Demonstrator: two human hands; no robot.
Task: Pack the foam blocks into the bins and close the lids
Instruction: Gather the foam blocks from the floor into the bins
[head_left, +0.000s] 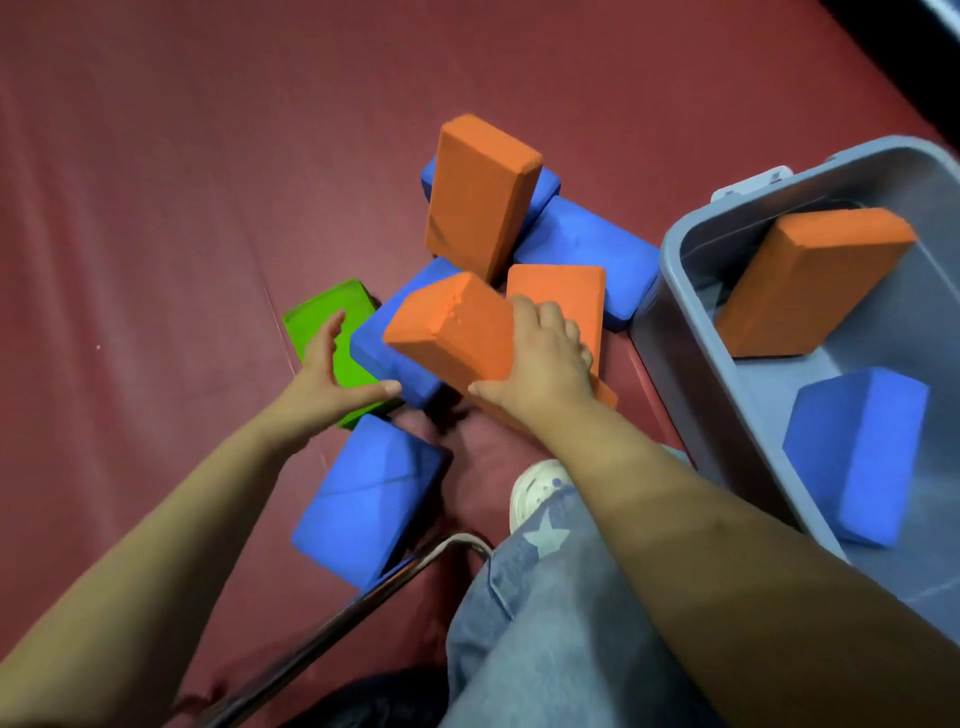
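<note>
Orange block (452, 332) tilted, long axis upper-left | right hand (545, 364) fingers gripping it | left hand (324, 379) fingers spread

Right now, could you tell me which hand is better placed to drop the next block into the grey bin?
Right hand: it already grips the orange block beside the bin; left hand is farther, open over the green block.

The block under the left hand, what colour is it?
Green, seen in the head view, the only one.
</note>
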